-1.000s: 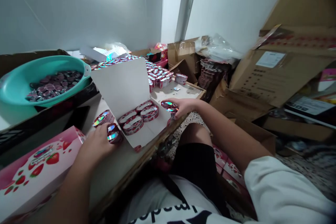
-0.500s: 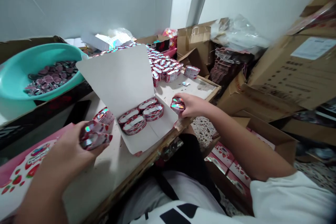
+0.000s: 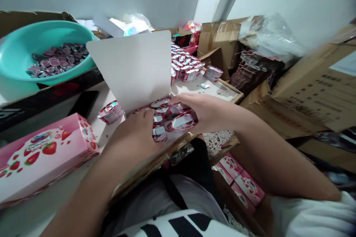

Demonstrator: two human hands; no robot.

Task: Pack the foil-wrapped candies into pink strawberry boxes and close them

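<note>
An open white box (image 3: 133, 66), its lid raised, holds several small oval strawberry-printed packs (image 3: 160, 102) with shiny folded insides. My left hand (image 3: 135, 131) is in the left side of the box, its fingers closed around packs near the front. From the right, my right hand (image 3: 207, 111) grips packs between thumb and fingers, above or inside the box's right side; the exact contact with the floor of the box is hidden. A single loose pack (image 3: 110, 112) stands on the table just left of the box.
A closed pink strawberry box (image 3: 50, 152) lies at left, near a dark phone-like slab (image 3: 83, 103). Behind is a turquoise basin (image 3: 16, 57) of small round pieces. More packs (image 3: 186, 64) crowd the table's back. Cardboard cartons (image 3: 314, 92) stand at right; pink boxes (image 3: 241, 181) lie below.
Both hands, each with packs, have moved inward to the box: the left from the left side, the right from beyond the right edge. The view has shifted slightly.
</note>
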